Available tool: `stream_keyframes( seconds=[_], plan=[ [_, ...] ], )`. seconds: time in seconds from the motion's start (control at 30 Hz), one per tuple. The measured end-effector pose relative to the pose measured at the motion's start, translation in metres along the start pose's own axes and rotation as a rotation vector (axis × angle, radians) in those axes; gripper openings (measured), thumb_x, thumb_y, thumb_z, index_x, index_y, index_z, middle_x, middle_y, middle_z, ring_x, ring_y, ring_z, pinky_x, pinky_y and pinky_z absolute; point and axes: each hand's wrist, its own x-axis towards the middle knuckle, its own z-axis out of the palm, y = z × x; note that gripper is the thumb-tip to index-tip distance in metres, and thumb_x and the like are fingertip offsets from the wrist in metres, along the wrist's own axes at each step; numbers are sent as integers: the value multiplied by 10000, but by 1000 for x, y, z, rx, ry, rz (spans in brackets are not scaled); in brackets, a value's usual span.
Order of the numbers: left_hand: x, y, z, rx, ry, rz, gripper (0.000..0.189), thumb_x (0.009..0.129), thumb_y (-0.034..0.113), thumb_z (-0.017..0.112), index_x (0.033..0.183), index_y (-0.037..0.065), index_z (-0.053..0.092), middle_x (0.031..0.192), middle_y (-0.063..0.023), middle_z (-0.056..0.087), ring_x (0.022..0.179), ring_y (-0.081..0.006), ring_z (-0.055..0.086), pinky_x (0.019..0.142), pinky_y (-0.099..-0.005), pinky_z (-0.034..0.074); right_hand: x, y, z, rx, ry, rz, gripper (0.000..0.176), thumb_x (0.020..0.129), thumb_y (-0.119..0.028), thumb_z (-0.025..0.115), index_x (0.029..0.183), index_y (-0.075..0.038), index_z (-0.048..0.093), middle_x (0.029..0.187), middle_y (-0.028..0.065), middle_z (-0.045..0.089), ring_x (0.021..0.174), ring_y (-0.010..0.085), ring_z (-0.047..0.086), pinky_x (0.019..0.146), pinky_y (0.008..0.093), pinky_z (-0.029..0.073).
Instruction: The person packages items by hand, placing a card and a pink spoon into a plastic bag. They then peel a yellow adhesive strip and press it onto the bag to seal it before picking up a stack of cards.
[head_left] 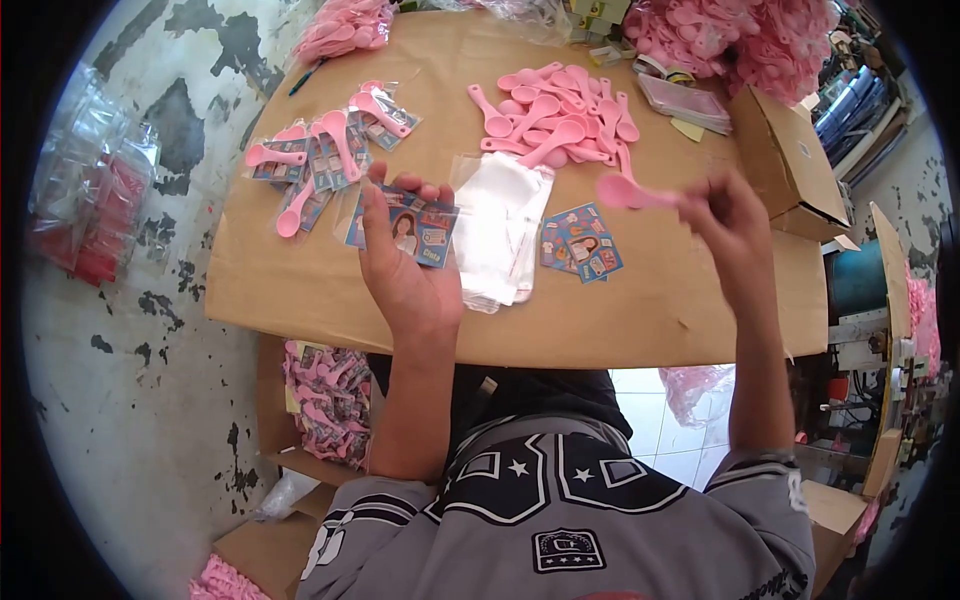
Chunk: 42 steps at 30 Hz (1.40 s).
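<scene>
My left hand [405, 275] is palm up, its thumb and fingers closed on a blue printed card [425, 235] that appears to be in a clear sleeve. Between finger and thumb, my right hand [728, 225] grips the handle of a pink spoon [622, 190], its bowl pointing left above the table. A stack of clear plastic bags [500, 225] lies beside my left hand. Right of the bags are loose printed cards [585, 245]. Behind them rises a pile of pink spoons [560, 115]. At left, several bagged spoons with cards [335, 145] overlap each other.
Brown paper covers the table [640, 310]. A cardboard box [790, 160] stands at its right edge, near a clear plastic case [685, 105]. Large bags of pink spoons [735, 45] sit at the back. A pen [307, 77] lies back left. Below, an open carton [275, 400] holds packed spoons.
</scene>
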Motion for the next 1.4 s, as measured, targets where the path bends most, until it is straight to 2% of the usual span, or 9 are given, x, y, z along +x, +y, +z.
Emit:
stream_keyframes(
  seconds=[0.2, 0.57, 0.77, 0.87, 0.97, 1.07, 1.2, 1.27, 1.4],
  plan=[
    [4, -14, 0, -38, -47, -13, 389, 1064, 305, 644, 1347, 53, 557, 1071, -84, 664, 965, -183, 651, 1014, -400, 546, -79, 3, 64, 458, 59, 275, 135, 987, -58, 725, 1057, -5, 623, 959, 76, 723, 866, 102, 677, 815, 260, 554],
    [-17, -35, 11, -118, -79, -310, 449, 1072, 362, 619, 1381, 50, 524, 1037, -88, 642, 936, -176, 634, 959, -367, 551, -61, -13, 102, 760, -163, 234, 190, 1019, -28, 663, 1183, 25, 583, 1118, 103, 701, 987, 149, 702, 857, 287, 580],
    [-29, -47, 17, -117, -105, -467, 450, 1093, 389, 570, 1395, 61, 512, 1044, -57, 633, 927, -162, 649, 927, -396, 573, -56, 8, 117, 432, -77, 109, 359, 904, -64, 818, 1154, -38, 561, 989, 24, 626, 879, 84, 616, 767, 240, 516],
    [-31, -49, 17, -88, -167, -522, 409, 1104, 321, 560, 1403, 45, 516, 1055, -75, 624, 962, -178, 647, 924, -375, 581, -53, 17, 122, 481, -14, 106, 397, 872, -92, 856, 1142, -60, 567, 1025, 3, 588, 883, 64, 571, 760, 225, 491],
    [-28, -50, 11, -66, -226, -560, 397, 1111, 280, 541, 1434, 53, 509, 1134, -91, 649, 1033, -191, 669, 979, -403, 584, -51, 14, 120, 416, 16, 101, 521, 856, -86, 856, 1285, -63, 561, 1125, 51, 606, 998, 108, 592, 804, 261, 511],
    [-25, -47, 12, -23, -236, -595, 406, 1111, 247, 534, 1465, 52, 497, 1241, -120, 661, 1111, -206, 676, 1054, -437, 560, -48, 1, 117, 240, 188, -237, 511, 839, -92, 846, 1311, -82, 648, 1291, 136, 618, 1146, 212, 604, 929, 339, 517],
    [-17, -40, 13, -19, -164, -619, 425, 1105, 235, 542, 1483, 50, 487, 1315, -139, 655, 1180, -225, 669, 1112, -469, 521, -47, 11, 78, -150, -51, -614, 289, 852, -125, 817, 1140, -122, 791, 1469, 201, 576, 1327, 323, 550, 1074, 422, 453],
    [-10, -35, 10, -93, -167, -655, 442, 1102, 238, 545, 1491, 40, 475, 1332, -147, 648, 1221, -242, 654, 1135, -484, 500, -48, 11, 65, 27, -141, -549, 145, 868, -135, 798, 1008, -122, 832, 1510, 198, 561, 1376, 338, 525, 1109, 435, 424],
    [-9, -31, 11, -220, -169, -741, 500, 1102, 260, 526, 1516, -2, 422, 1397, -188, 605, 1330, -291, 594, 1178, -509, 452, -48, 19, 57, 101, 60, -334, 293, 919, -56, 717, 1195, -127, 783, 1505, 184, 574, 1390, 344, 521, 1134, 438, 398]
  ],
)
